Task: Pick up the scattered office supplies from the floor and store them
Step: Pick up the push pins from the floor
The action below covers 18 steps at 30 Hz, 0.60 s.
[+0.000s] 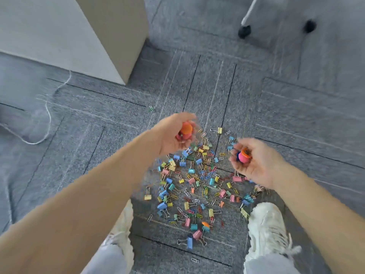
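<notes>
Head view, looking down at grey carpet floor (98,155).

- Left hand (171,137): fingers curled round orange and pink pieces (185,131). Blur hides what kind they are.
- Right hand (256,165): fingers curled round pink, blue and orange pieces (243,156), cupped against the palm.
- The main scatter of binder clips (189,180) and paper clips (195,200) lies on the floor below and between both sets of fingers, and reaches back to the white shoes (266,230).
- Strays: a yellow clip (219,130) just beyond the right fingers, and a green clip (151,109) beyond the left fingers, well apart from the pile.
- No box or tray is in view.

Judgement: gathering is at an early stage, with most of the pile on the floor.

To do this step well:
- Keep each palm turned up so the small pieces cannot slip out between the fingers.
- Take modest handfuls.
- Rake the thin paper clips into heaps before lifting them, as they lie flat in the carpet pile.
- Work from the strays inward.
- Find the container before the fingers overfill.
</notes>
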{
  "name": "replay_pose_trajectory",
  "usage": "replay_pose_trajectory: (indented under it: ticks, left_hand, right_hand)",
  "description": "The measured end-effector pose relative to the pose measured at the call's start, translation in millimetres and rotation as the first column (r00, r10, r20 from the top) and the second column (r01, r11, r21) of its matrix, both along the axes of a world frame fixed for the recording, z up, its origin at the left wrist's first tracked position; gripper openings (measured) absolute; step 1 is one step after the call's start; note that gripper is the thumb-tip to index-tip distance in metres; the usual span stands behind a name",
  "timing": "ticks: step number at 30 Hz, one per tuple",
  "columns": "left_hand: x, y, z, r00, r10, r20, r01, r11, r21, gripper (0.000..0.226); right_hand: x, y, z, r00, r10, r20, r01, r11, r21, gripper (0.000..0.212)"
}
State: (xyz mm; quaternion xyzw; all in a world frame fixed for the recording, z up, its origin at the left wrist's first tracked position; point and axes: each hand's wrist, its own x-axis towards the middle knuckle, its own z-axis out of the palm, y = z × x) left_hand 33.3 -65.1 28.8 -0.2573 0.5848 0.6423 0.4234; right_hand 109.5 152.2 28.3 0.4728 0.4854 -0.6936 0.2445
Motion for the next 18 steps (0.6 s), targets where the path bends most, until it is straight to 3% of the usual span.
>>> replay_pose_trajectory:
  ticks: [3,7,12,15,18]
  left_hand:
    - [33,-38,80,0.992,-0.055,-0.118,0.048,0.997,-0.062,0.018]
    - [105,-97,192,0.922,-0.233,-0.309,0.174,0.963,-0.205,0.028]
    - [211,-183,312,0.760,-0.412,-0.502,0.160,0.868,-0.470,0.023]
    - [264,-228,355,0.723,-0.425,-0.545,0.076,0.833,-0.549,0.017]
    - [312,-261,378,0.737,-0.337,-0.585,-0.026,0.852,-0.524,0.018]
  right_hand:
    - [23,-34,85,0.936,0.339,-0.094,-0.317,0.929,0.194,0.004]
    - [71,-92,198,0.683,0.727,-0.072,-0.612,0.623,0.486,0.012]
    - [145,-186,327,0.365,0.929,-0.062,-0.596,0.284,0.751,0.007]
    - [189,-242,383,0.238,0.968,-0.086,-0.538,0.205,0.818,0.014]
    - [231,-290,415,0.178,0.979,-0.103,-0.480,0.178,0.859,0.017]
